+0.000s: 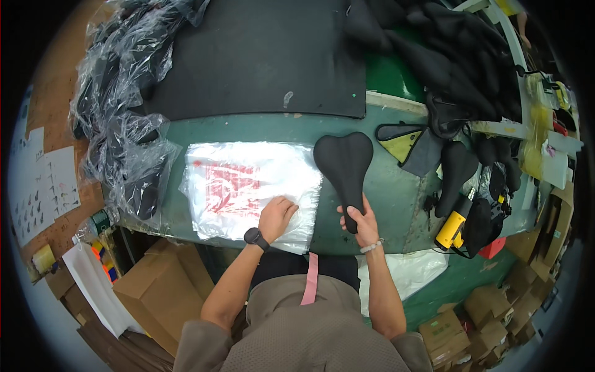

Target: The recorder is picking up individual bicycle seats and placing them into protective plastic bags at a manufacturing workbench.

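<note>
Head view: my right fingers are clamped on the nose of the black padded bicycle saddle, right of the clear plastic bag stack with red print. My left fingers curl on the stack; pinching cannot be told. Advisable: separate one bag only; maintain the nose grip.

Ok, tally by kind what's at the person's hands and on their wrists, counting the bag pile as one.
Black saddle-shaped piece, in right hand: 1
Clear bag pile, at left hand: 1
Dark watch: 1
Pale bracelet: 1
Total: 4
</note>
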Motion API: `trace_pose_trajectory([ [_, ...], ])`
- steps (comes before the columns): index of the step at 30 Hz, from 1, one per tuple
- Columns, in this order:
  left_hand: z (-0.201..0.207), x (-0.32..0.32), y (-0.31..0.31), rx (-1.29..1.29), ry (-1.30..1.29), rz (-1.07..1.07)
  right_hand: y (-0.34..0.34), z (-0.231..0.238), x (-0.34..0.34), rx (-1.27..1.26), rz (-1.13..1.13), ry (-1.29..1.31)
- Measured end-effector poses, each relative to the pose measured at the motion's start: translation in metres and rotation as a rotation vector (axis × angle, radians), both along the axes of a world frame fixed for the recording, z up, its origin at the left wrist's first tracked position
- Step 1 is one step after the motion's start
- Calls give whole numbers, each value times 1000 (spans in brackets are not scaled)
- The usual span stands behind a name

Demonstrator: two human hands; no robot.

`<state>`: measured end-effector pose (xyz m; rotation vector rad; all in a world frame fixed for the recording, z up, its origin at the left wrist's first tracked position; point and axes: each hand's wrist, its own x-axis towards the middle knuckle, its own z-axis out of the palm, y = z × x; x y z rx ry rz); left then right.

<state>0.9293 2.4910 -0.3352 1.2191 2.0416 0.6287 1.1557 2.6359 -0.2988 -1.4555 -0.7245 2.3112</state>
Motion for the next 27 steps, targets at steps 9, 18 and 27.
trace_pose_trajectory([
  [9,-8,-21,-17,-159,-665,400,-39,66,4,178,114,-204],
  [18,-17,-16,-22,-170,-693,498,-88,76,-22,862,515,-469],
  [27,-26,-16,-33,-167,-998,623,-108,72,-26,1163,618,-551],
])
